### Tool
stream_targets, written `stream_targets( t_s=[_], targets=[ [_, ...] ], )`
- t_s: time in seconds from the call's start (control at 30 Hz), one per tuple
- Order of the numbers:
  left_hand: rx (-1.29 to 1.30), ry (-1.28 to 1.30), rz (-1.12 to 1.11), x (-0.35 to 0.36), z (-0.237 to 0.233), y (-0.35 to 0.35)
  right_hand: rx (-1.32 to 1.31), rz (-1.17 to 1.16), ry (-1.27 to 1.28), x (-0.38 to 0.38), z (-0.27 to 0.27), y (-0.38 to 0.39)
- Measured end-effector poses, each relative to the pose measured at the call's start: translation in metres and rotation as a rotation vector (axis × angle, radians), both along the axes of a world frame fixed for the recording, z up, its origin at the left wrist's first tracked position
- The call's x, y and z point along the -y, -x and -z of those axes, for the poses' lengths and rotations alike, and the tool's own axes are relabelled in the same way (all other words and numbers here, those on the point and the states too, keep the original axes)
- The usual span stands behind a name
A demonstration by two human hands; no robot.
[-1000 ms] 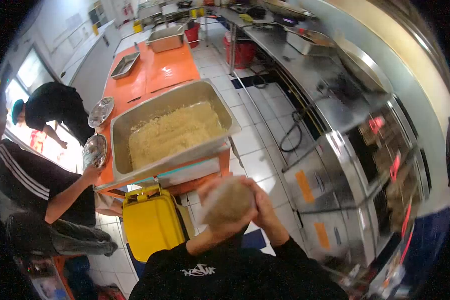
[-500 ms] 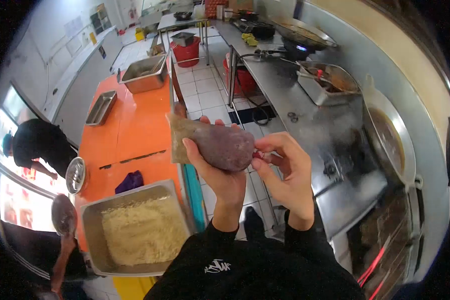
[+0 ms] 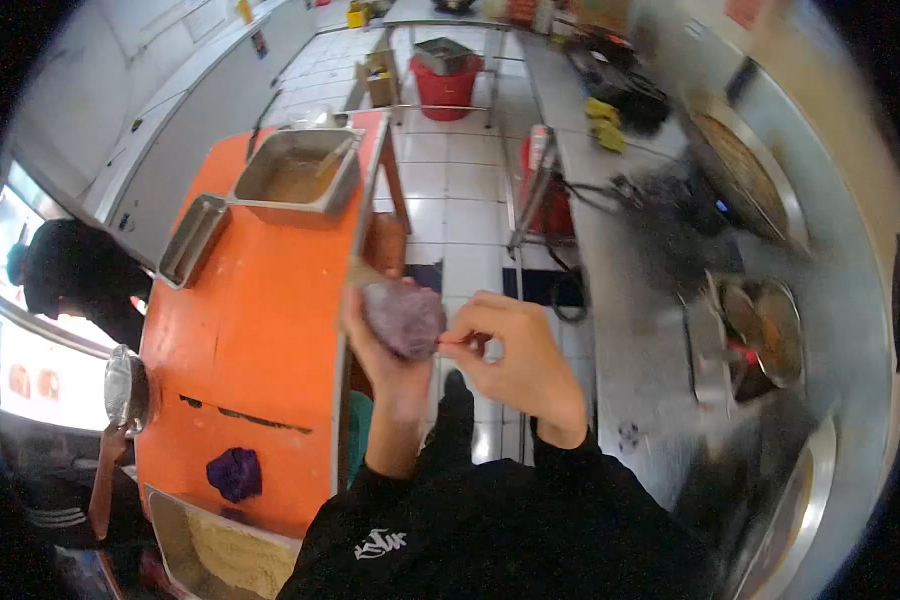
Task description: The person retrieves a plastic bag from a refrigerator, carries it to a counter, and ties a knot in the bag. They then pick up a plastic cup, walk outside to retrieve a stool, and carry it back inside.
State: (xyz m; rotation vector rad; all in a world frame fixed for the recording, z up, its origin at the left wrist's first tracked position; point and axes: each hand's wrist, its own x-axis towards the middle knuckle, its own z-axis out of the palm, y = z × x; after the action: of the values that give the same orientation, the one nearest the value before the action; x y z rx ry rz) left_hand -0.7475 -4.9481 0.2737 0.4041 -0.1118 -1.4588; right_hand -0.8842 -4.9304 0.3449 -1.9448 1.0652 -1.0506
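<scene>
My left hand (image 3: 390,372) is wrapped around a clear plastic bag (image 3: 406,318) filled with a lumpy purple mass. The bag's loose, paler end trails out past my left fingers toward the orange table. At the bag's rounded near-right end, my right hand (image 3: 518,358) pinches with thumb and fingertips. A small red tie shows there in the earlier view; now only a trace of red is visible between the fingertips. Both hands hold the bag above the floor, beside the orange table (image 3: 270,290).
A steel pan of pale crumbs (image 3: 240,550) and a dark purple cloth (image 3: 234,474) are at the table's near end. Farther along stand two metal trays. A co-worker (image 3: 85,285) bends at the left. On the right, the steel counter (image 3: 620,300) holds a wok (image 3: 745,170) and a sauce pan.
My view has swung, so the table's far end and the floor show more. The bag has tilted, its rounded end pointing more toward me. My right hand still pinches at that end.
</scene>
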Motion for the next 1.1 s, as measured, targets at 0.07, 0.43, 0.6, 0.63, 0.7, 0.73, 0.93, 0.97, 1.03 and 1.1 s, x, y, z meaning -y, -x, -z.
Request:
stream_targets(
  t_s=[0.07, 0.43, 0.6, 0.63, 0.7, 0.73, 0.93, 0.97, 1.03, 1.1],
  targets=[
    [-0.038, -0.06, 0.029, 0.081, 0.009, -0.002, -0.07, -0.033, -0.002, 0.08, 0.003, 0.0],
    [-0.16, 0.114, 0.033, 0.456, -0.075, 0.063, 0.445, 0.129, 0.0, 0.436, -0.025, 0.038],
    [-0.235, 0.332, -0.115, 0.651, -0.111, 0.093, 0.701, 0.129, 0.37, 0.647, -0.02, 0.046],
    [-0.25, 0.366, -0.149, 0.69, -0.122, 0.092, 0.775, 0.076, 0.368, 0.693, -0.026, 0.041],
    [-0.235, 0.38, -0.257, 0.755, -0.14, 0.082, 0.933, -0.019, 0.319, 0.772, -0.035, 0.024],
    [-0.237, 0.372, -0.325, 0.788, -0.15, 0.075, 0.949, -0.066, 0.274, 0.809, -0.045, 0.014],
    [-0.217, 0.432, -0.639, 0.952, -0.16, -0.001, 0.958, -0.313, 0.235, 0.995, -0.047, -0.071],
    [-0.198, 0.425, -0.675, 0.974, -0.156, -0.015, 0.979, -0.355, 0.225, 1.021, -0.044, -0.092],
    [-0.221, 0.453, -0.778, 1.018, -0.148, -0.041, 0.829, -0.505, 0.189, 1.07, -0.048, -0.128],
    [-0.14, 0.457, -0.943, 1.063, -0.147, -0.066, 0.817, -0.741, -0.082, 1.114, -0.055, -0.154]
  ],
)
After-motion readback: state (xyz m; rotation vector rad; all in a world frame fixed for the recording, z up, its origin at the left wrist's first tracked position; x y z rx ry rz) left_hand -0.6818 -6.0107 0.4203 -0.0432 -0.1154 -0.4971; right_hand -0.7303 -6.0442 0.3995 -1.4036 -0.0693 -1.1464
